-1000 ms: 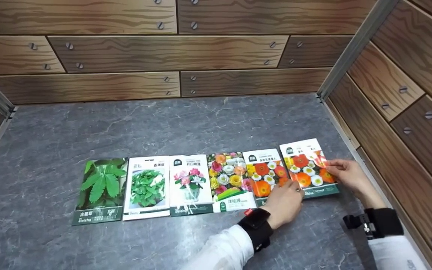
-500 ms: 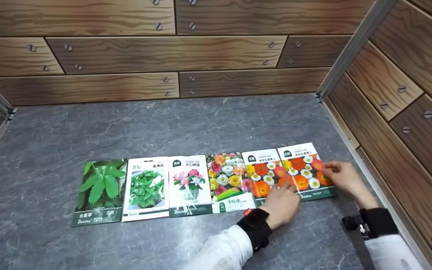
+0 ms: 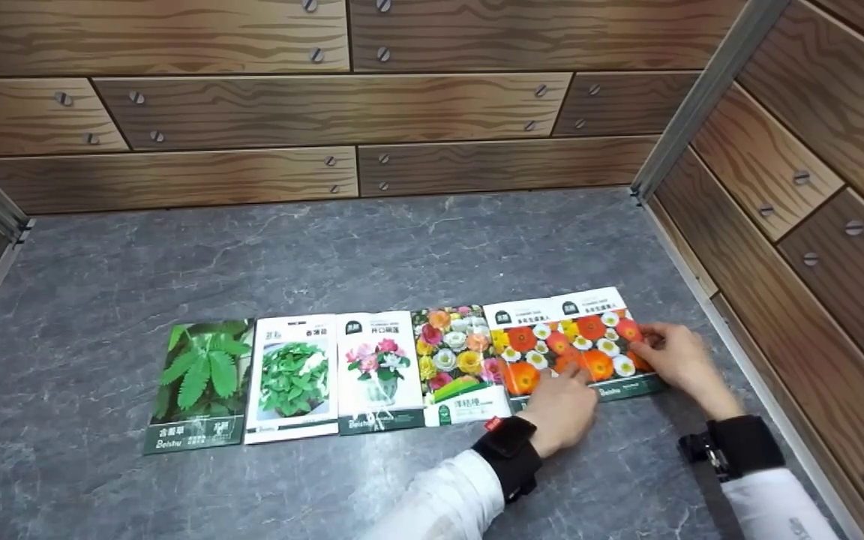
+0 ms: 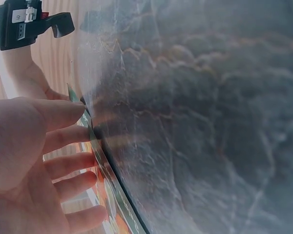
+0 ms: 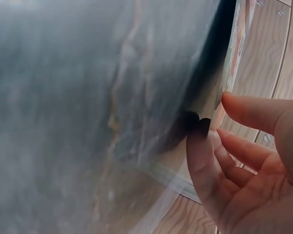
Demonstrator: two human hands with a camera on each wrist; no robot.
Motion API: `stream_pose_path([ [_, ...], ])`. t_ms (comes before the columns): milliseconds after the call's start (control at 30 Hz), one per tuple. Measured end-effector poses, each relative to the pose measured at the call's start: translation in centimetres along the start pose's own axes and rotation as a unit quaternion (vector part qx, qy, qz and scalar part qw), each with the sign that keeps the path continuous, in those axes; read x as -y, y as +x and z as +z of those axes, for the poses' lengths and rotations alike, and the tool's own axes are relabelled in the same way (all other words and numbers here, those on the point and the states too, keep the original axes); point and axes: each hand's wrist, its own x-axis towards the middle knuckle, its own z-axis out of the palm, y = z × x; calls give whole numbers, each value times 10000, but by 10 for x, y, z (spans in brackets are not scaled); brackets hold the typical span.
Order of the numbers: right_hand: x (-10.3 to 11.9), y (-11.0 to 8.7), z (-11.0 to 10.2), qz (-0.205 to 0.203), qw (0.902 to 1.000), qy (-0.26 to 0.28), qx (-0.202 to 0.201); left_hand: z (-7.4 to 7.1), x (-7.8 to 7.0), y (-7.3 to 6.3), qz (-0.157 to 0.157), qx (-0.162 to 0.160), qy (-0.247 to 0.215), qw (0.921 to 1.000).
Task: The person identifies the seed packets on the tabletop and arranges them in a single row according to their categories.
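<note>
A row of flat seed packets lies on the grey marbled table. At its right end, an orange-and-white poppy packet [image 3: 603,343] overlaps the right side of a matching poppy packet [image 3: 522,337]. My right hand [image 3: 683,361] pinches the end packet's right edge between thumb and fingers. Bent fingers and a raised thumb [image 5: 241,114] show at that edge in the right wrist view. My left hand [image 3: 563,409] rests its fingertips around the lower part where the two poppy packets meet, hiding some of it. In the left wrist view, its fingers [image 4: 71,165] are loosely spread along the packet edge.
Leftward in the row lie a mixed-flower packet [image 3: 456,352], a pink-flower packet [image 3: 379,360], a leafy herb packet [image 3: 293,379] and a green-leaf packet [image 3: 203,367]. Wood-patterned walls [image 3: 462,169] enclose the table at back and sides; the right wall [image 3: 799,180] is close to my right arm.
My right hand has brought the end poppy packet left and slightly down, straightening it and closing the gap until it overlaps its neighbour. The left hand has barely moved.
</note>
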Motion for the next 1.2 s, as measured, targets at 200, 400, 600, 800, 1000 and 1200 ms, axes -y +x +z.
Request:
stream_pose_path([
  [200, 3, -1, 2, 19, 9999, -149, -47, 0, 0, 0, 26, 55, -40, 10000],
  [400, 5, -2, 5, 20, 9997, -258, 6, 0, 0, 1, 9, 115, -116, 9999],
  [600, 7, -2, 4, 34, 9997, -219, -73, -1, 4, 1, 3, 155, -350, 9993],
  [800, 15, -3, 2, 78, 9998, -54, 148, -3, 19, -7, -158, 104, -808, 9966],
  [1000, 33, -9, 7, -95, 9993, 107, 337, -6, 44, -24, -476, -133, -1142, 9922],
  [1200, 60, -24, 15, -364, 9985, -50, 395, -11, 75, -54, -744, -364, -1572, 9841],
])
